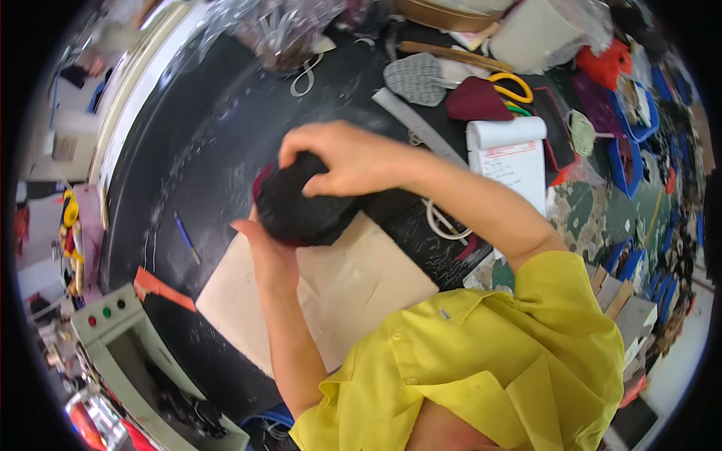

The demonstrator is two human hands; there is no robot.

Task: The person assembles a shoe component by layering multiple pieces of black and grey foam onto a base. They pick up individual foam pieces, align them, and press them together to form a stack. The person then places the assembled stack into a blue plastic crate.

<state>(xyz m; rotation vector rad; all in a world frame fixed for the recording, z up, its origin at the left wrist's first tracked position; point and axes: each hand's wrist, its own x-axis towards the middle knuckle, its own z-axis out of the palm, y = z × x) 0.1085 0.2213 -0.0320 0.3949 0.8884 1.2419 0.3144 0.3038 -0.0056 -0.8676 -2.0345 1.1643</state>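
Observation:
A black, rounded, soft-looking piece with a maroon edge is held over the work table; its exact kind I cannot tell. From above, my right hand curls its fingers and thumb over the top of it. My left hand supports it from the lower left, thumb pointing out to the side and the other fingers hidden behind the piece. Under both hands lies a cream square sheet, its near part covered by my left forearm and yellow shirt.
A blue pen and an orange strip lie left. Far right are a steel ruler, notepad, yellow-handled scissors, and grey and maroon pieces. A grey box with buttons stands near left; clear plastic lies at the back.

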